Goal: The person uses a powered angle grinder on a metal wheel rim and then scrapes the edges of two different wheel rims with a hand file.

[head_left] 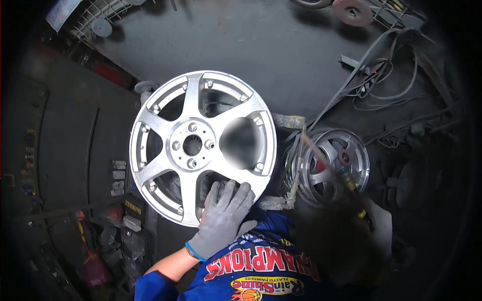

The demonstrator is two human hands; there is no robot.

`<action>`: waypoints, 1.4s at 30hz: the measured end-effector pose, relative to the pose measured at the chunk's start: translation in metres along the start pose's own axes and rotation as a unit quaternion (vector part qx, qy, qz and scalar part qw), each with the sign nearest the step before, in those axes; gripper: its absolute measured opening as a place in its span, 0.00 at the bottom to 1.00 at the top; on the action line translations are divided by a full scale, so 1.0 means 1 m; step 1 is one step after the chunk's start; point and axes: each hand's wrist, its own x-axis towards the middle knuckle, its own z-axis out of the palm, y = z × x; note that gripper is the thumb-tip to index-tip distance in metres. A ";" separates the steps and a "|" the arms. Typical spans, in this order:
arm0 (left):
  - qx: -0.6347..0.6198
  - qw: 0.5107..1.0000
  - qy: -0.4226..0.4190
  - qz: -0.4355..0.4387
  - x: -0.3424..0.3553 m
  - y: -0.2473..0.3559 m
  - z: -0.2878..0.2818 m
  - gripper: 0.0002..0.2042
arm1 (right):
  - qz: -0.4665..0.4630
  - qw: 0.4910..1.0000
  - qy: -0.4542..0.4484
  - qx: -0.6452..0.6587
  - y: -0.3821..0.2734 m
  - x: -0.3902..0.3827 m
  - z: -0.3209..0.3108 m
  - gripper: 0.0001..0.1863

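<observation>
A large silver alloy wheel lies face up before me, with several spokes and a round centre hole. My left hand, in a grey glove, grips the wheel's near edge; its fingers bend over the rim at a spoke gap, the thumb standing apart. To the right, a slim tool with a brass and green body carries a small reddish disc. Dark shadow and blur cover the tool's lower end, where I cannot make out my right hand. A blurred patch hides part of the wheel's right side.
A second, smaller wheel lies behind the tool. Padded support arms jut out beside the large wheel. Cables and hoses tangle at upper right, near a worn abrasive disc. Bags and tools crowd the lower left.
</observation>
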 end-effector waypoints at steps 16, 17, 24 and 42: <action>0.062 0.990 -0.124 0.018 -0.044 -0.019 -0.018 0.30 | -0.227 0.971 0.008 -0.077 0.145 0.092 0.018 0.20; 0.055 0.995 -0.085 0.026 -0.054 -0.023 -0.021 0.27 | -0.242 0.967 0.005 -0.075 0.157 0.100 0.022 0.20; 0.004 1.000 0.025 0.013 0.017 -0.008 -0.030 0.35 | -0.208 0.973 -0.087 -0.054 0.159 0.121 0.050 0.16; -0.065 0.992 0.078 0.081 0.103 -0.033 0.010 0.20 | -0.152 0.988 0.007 -0.004 0.169 0.097 0.057 0.11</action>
